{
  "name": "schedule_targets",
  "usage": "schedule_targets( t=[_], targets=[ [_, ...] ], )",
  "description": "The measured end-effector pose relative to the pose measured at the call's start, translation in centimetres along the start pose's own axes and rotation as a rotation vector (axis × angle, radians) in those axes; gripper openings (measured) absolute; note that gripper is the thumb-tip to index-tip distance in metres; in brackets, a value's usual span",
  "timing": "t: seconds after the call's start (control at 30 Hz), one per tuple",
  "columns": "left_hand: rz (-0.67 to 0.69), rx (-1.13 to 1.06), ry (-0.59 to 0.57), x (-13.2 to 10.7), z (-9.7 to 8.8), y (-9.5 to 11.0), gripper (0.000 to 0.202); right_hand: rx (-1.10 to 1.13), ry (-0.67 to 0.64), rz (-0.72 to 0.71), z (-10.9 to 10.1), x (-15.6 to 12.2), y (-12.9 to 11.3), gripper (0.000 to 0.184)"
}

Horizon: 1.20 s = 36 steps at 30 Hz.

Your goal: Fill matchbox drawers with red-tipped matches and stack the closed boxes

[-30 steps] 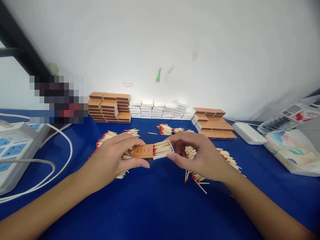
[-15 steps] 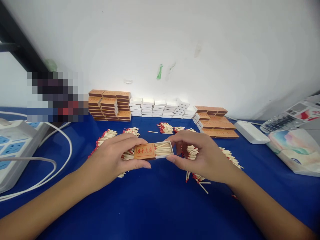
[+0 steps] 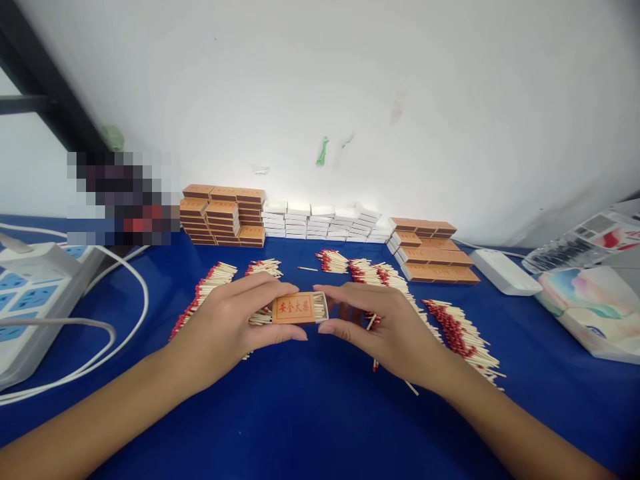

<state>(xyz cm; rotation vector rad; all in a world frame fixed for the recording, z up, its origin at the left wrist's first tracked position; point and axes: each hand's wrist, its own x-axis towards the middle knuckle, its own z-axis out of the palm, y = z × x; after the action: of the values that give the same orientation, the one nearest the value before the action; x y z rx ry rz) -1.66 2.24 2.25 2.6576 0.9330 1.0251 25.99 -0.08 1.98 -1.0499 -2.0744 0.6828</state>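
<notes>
Two forearms (image 3: pixel 115 400) angle inward, cut off by the frame. The left hand (image 3: pixel 230 320) pinches one matchbox (image 3: pixel 293 309) over the bench (image 3: pixel 280 407); the right hand (image 3: pixel 390 327) brackets its part-open tray (image 3: pixel 327 308), contact unclear. Both partly hide match piles (image 3: pixel 460 333). One lone match (image 3: pixel 307 269) lies beyond; two brown stacks (image 3: pixel 220 220) flank white boxes (image 3: pixel 316 230).

One left hand (image 3: pixel 240 317) and one right hand (image 3: pixel 385 323) are showing, and one matchbox (image 3: pixel 293 308) is being held. Two groups of orange boxes (image 3: pixel 223 223) and six columns of white boxes (image 3: pixel 299 227) are standing. Matches (image 3: pixel 463 337) are forming several heaps (too many to count, as the hands are hiding some). One white adapter (image 3: pixel 505 272) and one soft pack (image 3: pixel 590 307) are lying nearby.
</notes>
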Motion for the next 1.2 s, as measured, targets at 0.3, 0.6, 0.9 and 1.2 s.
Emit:
schedule_targets(
  t=[0.3,0.6,0.9,1.2],
  targets=[
    [-0.008,0.060,0.168,-0.2,0.4,0.9,0.040,0.179,-0.198,0.142,2.5,-1.9,-2.1,0.086],
    [0.100,0.116,0.204,-0.8,0.5,1.0,0.039,0.455,-0.339,0.223,3.0,-2.5,-2.9,0.102],
    [0.201,0.238,0.212,-0.7,0.9,1.1,0.066,0.600,-0.091,0.251,2.8,-1.1,-2.4,0.057],
    [0.165,0.195,0.205,-0.8,1.6,0.7,0.036,0.377,-0.006,0.169,0.3,0.6,-1.3,0.033]
  ],
)
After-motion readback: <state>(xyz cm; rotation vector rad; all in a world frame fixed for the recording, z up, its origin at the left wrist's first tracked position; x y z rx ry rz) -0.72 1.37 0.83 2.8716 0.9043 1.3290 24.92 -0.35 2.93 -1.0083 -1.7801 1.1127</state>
